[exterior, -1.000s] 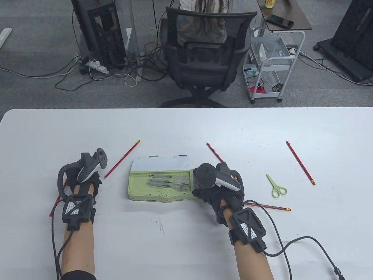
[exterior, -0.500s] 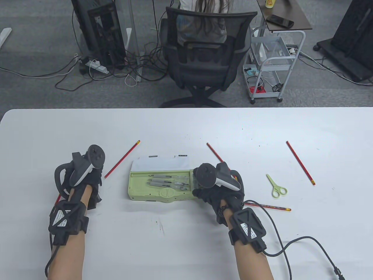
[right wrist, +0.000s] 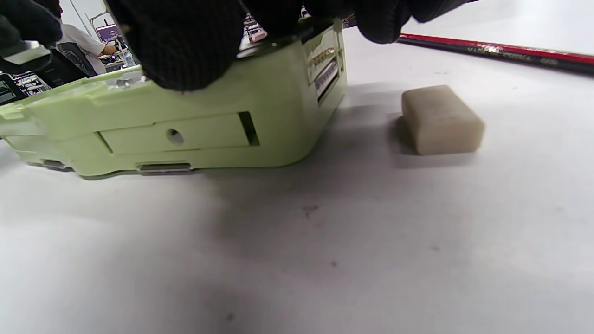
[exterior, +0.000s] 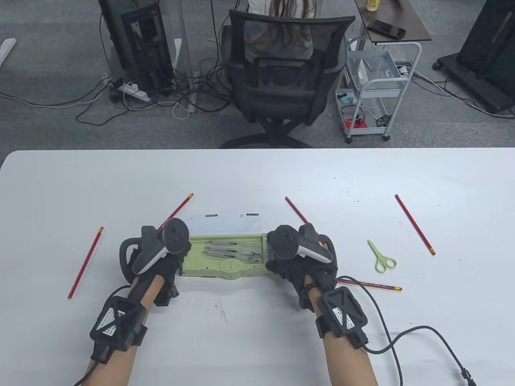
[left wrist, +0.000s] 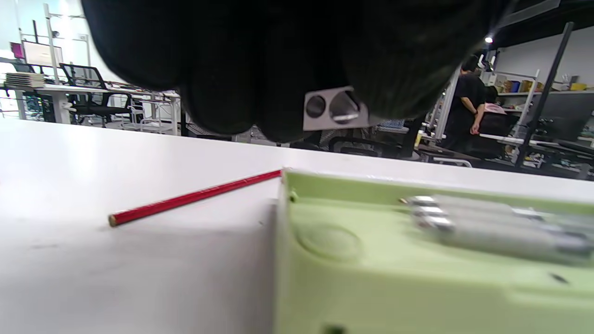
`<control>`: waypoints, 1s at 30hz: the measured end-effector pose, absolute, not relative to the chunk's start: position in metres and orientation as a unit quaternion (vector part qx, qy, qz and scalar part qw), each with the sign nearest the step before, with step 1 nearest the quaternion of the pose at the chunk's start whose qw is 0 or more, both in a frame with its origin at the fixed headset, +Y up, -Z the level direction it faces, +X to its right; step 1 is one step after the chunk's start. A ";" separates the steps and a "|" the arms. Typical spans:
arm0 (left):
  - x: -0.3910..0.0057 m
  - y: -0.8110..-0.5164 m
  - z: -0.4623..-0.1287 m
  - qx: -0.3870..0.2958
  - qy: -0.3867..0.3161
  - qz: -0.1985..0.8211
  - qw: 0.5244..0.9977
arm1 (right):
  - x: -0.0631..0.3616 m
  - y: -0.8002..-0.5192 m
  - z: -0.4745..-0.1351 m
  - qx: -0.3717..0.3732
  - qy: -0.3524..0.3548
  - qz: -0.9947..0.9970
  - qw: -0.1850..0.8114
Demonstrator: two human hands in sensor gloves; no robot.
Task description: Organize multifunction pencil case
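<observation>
your right hand (exterior: 299,261) grips the stiff, light, slick pencil case (exterior: 225,257) at 3 o'clock, your left hand (exterior: 161,261), grip unclear, nears 9.

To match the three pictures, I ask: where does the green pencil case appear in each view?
Table view: green pencil case at centre, between both hands.
Left wrist view: lower right, pens inside.
Right wrist view: upper left, under the fingers.
Shared landmark: the white table.
</observation>
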State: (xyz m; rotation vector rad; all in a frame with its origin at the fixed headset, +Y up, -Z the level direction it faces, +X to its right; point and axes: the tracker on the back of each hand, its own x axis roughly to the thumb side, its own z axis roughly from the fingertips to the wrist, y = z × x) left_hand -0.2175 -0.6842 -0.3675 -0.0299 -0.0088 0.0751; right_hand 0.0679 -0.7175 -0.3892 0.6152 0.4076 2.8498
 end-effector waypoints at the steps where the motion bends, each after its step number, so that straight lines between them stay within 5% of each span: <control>1: -0.214 -0.686 -0.366 -0.015 -0.009 0.032 0.999 | 0.068 -0.718 -0.389 0.208 0.138 0.963 0.099; 17: -0.191 -0.706 -0.364 -0.016 -0.014 -0.073 0.997 | 0.069 -0.718 -0.389 0.209 0.137 0.963 0.103; 30: -0.193 -0.707 -0.365 -0.027 -0.018 -0.062 0.998 | 0.068 -0.718 -0.389 0.210 0.136 0.963 0.102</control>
